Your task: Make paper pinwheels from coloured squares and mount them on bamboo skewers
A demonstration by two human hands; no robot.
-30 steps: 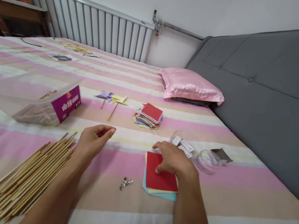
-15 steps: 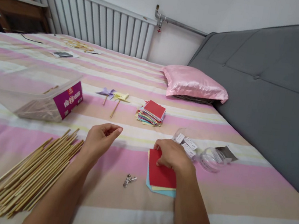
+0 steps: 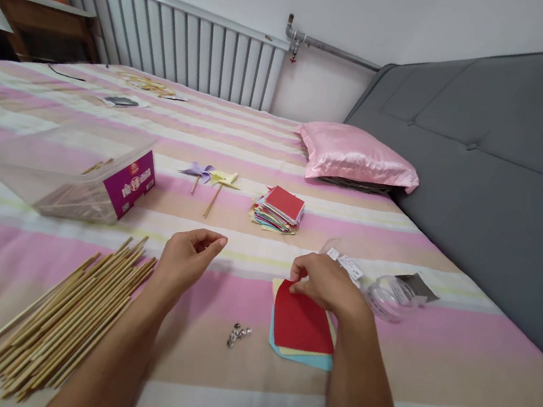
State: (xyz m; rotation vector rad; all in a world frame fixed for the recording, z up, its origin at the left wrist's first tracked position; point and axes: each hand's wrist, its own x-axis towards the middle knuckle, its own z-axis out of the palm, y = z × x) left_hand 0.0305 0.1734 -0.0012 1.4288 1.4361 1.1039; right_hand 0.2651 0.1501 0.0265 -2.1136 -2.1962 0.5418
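Note:
My right hand (image 3: 326,280) pinches the upper edge of a red paper sheet (image 3: 302,322), which bends up slightly there. Pale yellow paper (image 3: 333,328) and light blue paper (image 3: 312,361) show from underneath. Over the bed, my left hand (image 3: 191,253) is closed, thumb against the curled fingers, and nothing shows in it. Between my forearms lies a little cluster of shiny metal bits (image 3: 237,335). A bundle of thin wooden sticks (image 3: 75,324) rests left of my left forearm.
Farther back are a clear plastic box (image 3: 77,183) with sticks inside, a purple pinwheel (image 3: 198,171), a yellow pinwheel (image 3: 223,180) and a stack of coloured paper (image 3: 281,208). Clear round containers (image 3: 392,298) lie right of my right hand. A pink pillow (image 3: 359,155) is near the grey headboard (image 3: 501,148).
My right hand has drawn the red sheet's top edge up and shifted it slightly against the paper below. The left hand keeps its closed pose. The view has shifted a little.

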